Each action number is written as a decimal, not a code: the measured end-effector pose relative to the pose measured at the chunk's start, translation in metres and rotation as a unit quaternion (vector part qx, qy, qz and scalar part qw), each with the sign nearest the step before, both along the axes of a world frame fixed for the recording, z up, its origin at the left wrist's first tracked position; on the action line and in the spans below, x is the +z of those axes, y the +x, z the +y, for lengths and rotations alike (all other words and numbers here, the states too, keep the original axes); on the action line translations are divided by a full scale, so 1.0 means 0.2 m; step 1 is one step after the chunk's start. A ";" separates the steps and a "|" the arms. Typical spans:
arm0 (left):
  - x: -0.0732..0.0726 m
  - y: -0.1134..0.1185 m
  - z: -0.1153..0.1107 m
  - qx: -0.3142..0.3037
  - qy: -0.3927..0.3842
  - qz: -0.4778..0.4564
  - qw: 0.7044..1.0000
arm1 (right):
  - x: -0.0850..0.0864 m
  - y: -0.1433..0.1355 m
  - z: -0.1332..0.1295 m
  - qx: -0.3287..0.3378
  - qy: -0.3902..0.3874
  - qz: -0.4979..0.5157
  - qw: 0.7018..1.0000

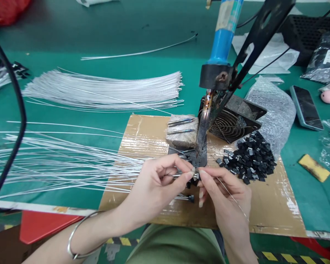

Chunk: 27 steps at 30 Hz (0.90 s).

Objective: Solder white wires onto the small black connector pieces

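Under the soldering iron's tip, the fingertips of my left hand (165, 183) and my right hand (228, 190) almost meet. My left hand pinches the end of a thin white wire beside a small metal-and-black connector (197, 176), partly covered by fingers. A thin strand of solder wire (232, 197) passes through my right hand and trails across its palm. The soldering iron (205, 121), blue-handled, hangs in a black stand just above. Many loose white wires (99, 165) extend left from behind my left hand. A wire end with a black connector (191, 198) lies below.
A pile of black connectors (253, 157) sits on the cardboard (280, 212), by a black fan (231, 124). Behind lies a thick bundle of white wires (107, 90). A phone (306, 107) and a yellow sponge (314, 168) are at right; a black cable (19, 102) arches at left.
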<state>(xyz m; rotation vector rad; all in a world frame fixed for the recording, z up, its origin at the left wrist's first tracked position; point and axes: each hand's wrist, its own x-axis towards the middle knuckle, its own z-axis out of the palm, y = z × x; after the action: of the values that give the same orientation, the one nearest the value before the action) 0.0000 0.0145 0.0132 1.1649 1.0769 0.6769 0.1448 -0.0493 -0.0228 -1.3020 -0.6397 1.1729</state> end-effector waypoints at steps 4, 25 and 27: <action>0.00 0.00 -0.01 0.005 0.001 -0.018 1.000 | 0.00 0.00 -0.01 -0.007 -0.010 0.010 1.000; 0.01 0.02 0.01 0.023 -0.036 -0.005 0.999 | -0.03 -0.01 -0.03 -0.032 0.014 -0.106 0.994; 0.01 0.03 0.01 0.025 -0.027 0.010 0.999 | -0.02 -0.01 -0.05 -0.038 0.044 -0.140 0.989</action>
<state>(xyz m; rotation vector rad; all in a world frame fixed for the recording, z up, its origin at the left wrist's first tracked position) 0.0058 0.0169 0.0160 1.1028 1.1379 0.6715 0.1420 -0.0585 -0.0272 -1.4154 -0.8281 0.8981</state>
